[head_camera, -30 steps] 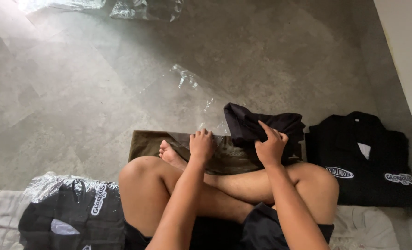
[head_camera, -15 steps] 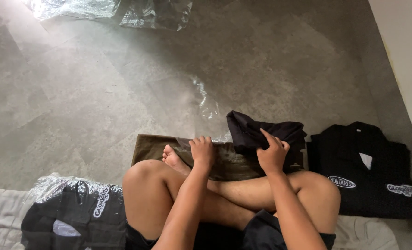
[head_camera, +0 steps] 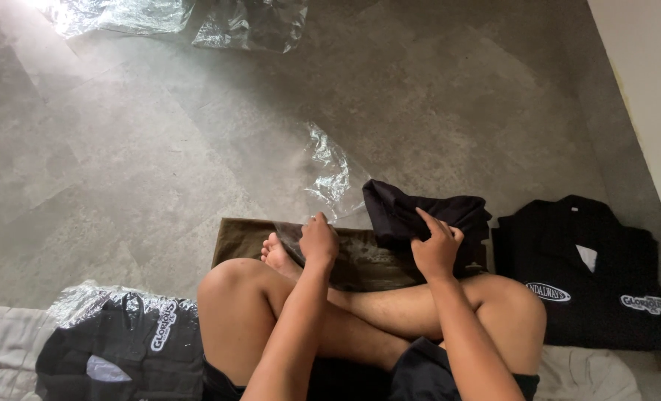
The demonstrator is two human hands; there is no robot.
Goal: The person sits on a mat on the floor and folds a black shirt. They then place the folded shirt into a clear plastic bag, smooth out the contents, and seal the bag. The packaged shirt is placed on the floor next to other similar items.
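Sitting cross-legged, my left hand [head_camera: 318, 241] pinches a slippery clear plastic bag [head_camera: 360, 260] while my right hand [head_camera: 436, 249] grips a soft, light black folded shirt [head_camera: 419, 215], best held by its folded edge.

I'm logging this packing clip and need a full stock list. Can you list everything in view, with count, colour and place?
folded shirt: one, black, on the floor ahead of the knees, under the right hand
clear bag: one, see-through, opening toward the folded shirt, its near end under the left hand
mat: one, olive brown, on the floor under the foot
flat shirt: one, black with white patches, far right near the wall
bagged shirt: one, black in clear plastic, bottom left
empty bags: at least two, clear, top edge
cloth: white, along the bottom edge
floor: grey tile
left hand: gripping the bag's edge
right hand: gripping the folded shirt
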